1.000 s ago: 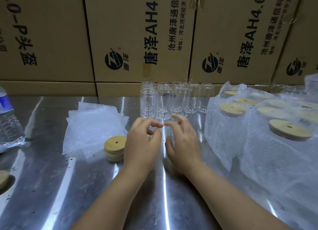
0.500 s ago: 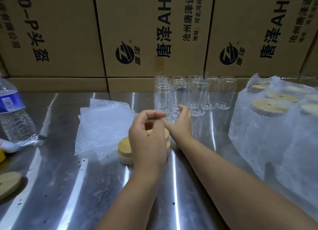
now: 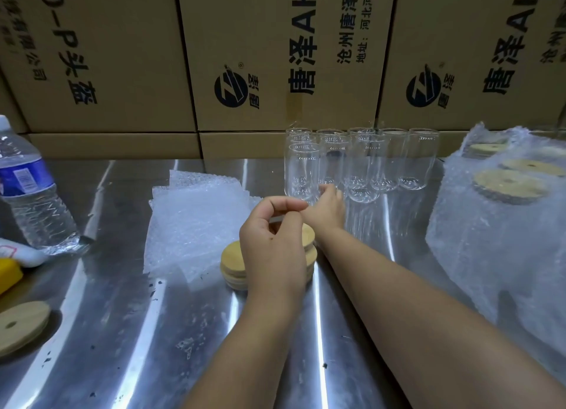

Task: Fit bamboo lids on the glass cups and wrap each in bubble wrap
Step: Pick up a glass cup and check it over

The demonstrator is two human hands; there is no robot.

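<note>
Pinching bamboo lid (image 3: pixel 308 235) w/ L hand (image 3: pixel 272 249) fingers; R hand (image 3: pixel 329 208) at glass cups (image 3: pixel 301 169), fingers' grip unclear.

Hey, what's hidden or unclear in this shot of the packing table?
Head view:
Left hand covers the lid stack: lid count, and whether it holds one, unclear.
Right hand: fingertips hidden behind its own back, grip on glass cups unclear.
Wrapped cups cut off by the right edge.
</note>
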